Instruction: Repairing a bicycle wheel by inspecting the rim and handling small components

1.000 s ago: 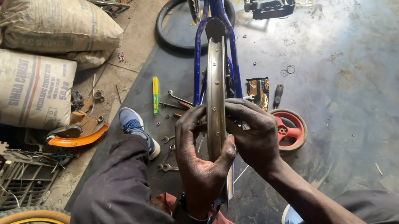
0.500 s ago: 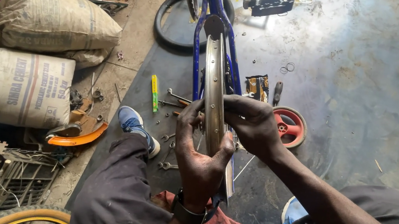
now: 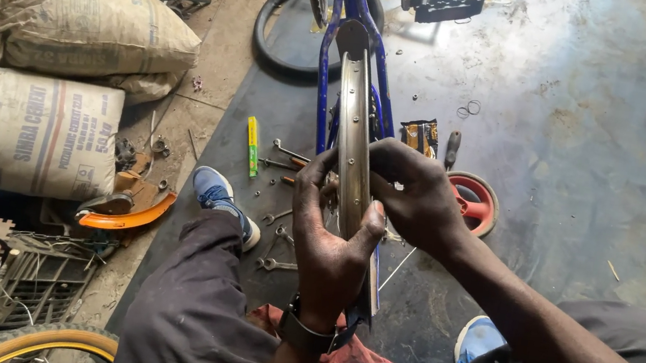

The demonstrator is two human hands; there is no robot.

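— So where does the wheel rim (image 3: 354, 152) sit?

— Edge-on between both hands, its long axis running straight away from the person toward the blue bicycle frame (image 3: 347, 8).

— And the grip?

— Left hand (image 3: 329, 237) is clamped around the near edge from below; right hand (image 3: 415, 194) closes on the rim's right side (fingers curled over, equally near).

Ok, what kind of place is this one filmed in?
Most likely an informal bicycle repair spot, on the ground outdoors. Both hands grip a bare wheel rim set in a blue bike frame, with wrenches and a loose tyre lying around.
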